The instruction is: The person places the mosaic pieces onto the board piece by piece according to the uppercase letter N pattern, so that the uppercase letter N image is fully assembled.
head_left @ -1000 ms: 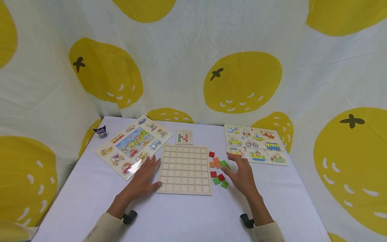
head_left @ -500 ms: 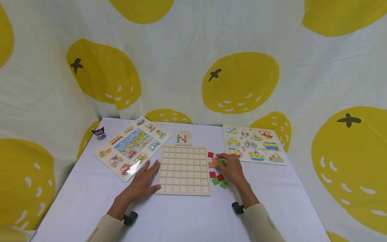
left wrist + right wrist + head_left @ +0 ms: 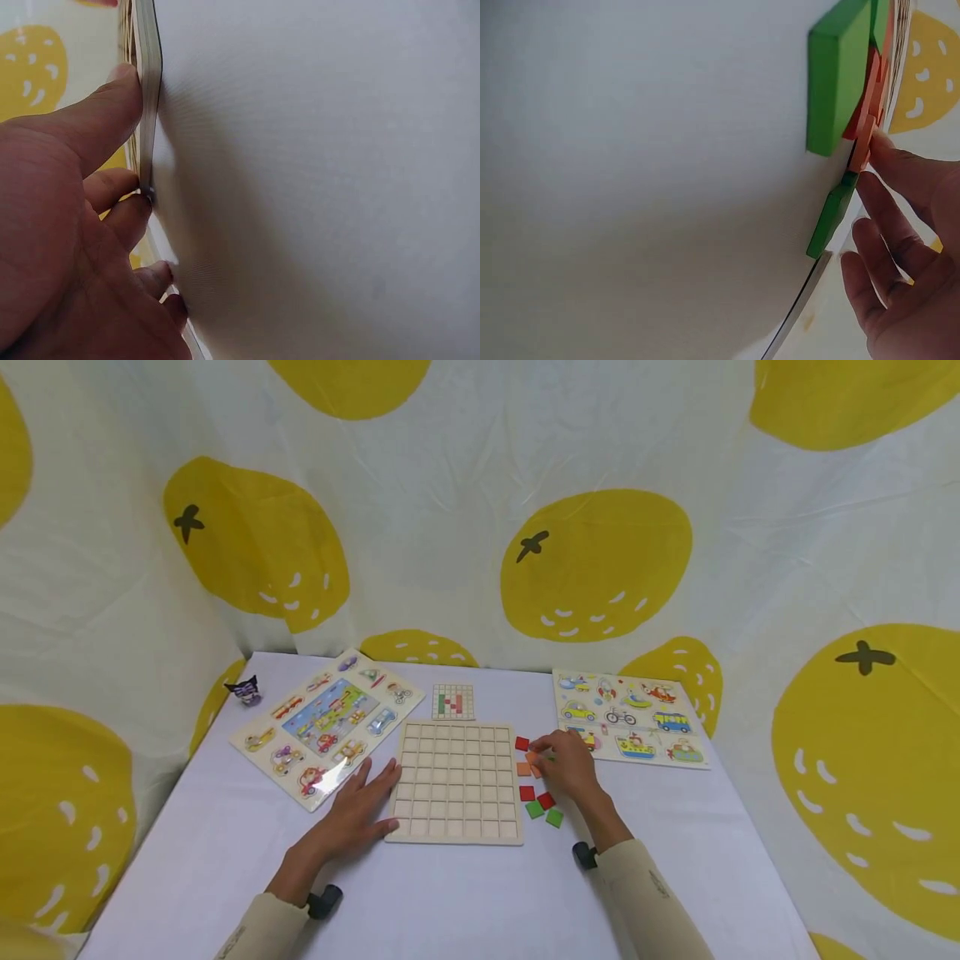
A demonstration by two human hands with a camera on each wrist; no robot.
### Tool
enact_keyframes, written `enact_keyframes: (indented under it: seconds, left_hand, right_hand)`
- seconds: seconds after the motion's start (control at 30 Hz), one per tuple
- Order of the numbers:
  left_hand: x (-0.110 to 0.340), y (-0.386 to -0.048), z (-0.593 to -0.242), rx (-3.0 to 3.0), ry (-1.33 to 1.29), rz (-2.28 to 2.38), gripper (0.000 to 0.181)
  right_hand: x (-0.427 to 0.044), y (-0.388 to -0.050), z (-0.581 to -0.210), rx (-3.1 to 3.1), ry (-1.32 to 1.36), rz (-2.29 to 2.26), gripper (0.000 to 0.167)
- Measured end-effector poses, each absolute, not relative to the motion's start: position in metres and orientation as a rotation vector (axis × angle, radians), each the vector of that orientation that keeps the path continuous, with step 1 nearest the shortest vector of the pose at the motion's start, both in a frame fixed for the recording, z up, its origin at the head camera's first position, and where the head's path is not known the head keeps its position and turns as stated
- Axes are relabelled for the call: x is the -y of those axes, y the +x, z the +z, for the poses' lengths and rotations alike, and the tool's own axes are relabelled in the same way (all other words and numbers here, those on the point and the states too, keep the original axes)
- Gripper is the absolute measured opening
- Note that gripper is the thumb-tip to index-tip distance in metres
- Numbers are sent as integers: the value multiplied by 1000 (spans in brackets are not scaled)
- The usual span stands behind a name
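The pale gridded wooden board lies flat on the table. My left hand rests at its left edge, fingers spread and fairly straight; in the left wrist view the thumb of the left hand touches the board's side. Right of the board lie several small red, orange and green tiles. Over them is my right hand; in the right wrist view the thumb and a finger of the right hand pinch an orange tile, beside a green tile. The hand partly covers another green tile.
A small patterned card lies behind the board. One picture puzzle lies left, partly near my left hand, and another right, behind my right hand. A small dark figurine stands at the back left corner.
My right hand has moved left onto the orange tiles, and its thumb and finger have closed on one. My left hand has stayed at the board's edge.
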State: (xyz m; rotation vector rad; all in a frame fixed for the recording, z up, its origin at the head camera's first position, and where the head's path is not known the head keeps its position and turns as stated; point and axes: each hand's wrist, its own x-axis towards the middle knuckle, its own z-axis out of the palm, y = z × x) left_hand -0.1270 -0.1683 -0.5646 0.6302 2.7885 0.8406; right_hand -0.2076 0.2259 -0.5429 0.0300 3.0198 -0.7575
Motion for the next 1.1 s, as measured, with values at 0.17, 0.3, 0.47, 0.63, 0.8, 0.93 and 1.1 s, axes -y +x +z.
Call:
enact_keyframes:
  seconds: [0.17, 0.3, 0.47, 0.63, 0.8, 0.93, 1.1]
  left_hand:
    - [168, -127, -563, -2756, 598, 809, 88]
    - [167, -128, -564, -2756, 592, 794, 89]
    - [167, -129, -564, -2751, 588, 781, 90]
    - [167, -128, -563, -2774, 586, 774, 91]
    - [167, -126, -561, -2800, 588, 790, 93]
    - [166, -125, -560, -2800, 587, 791, 95]
    - [165, -125, -560, -2798, 586, 794, 95]
  right_hand:
    - [-228, -214, -546, -3031, -24, -680, 14]
    - [-230, -216, -546, -3031, -7, -703, 10]
    - [-231, -213, -541, -3045, 31, -799, 15]
    - [-228, -209, -535, -3069, 1, -889, 11]
    - [-217, -206, -532, -3018, -5, -1022, 14]
    - [-202, -203, -532, -2965, -6, -1093, 16]
    - [-181, -201, -535, -2931, -113, -1163, 14]
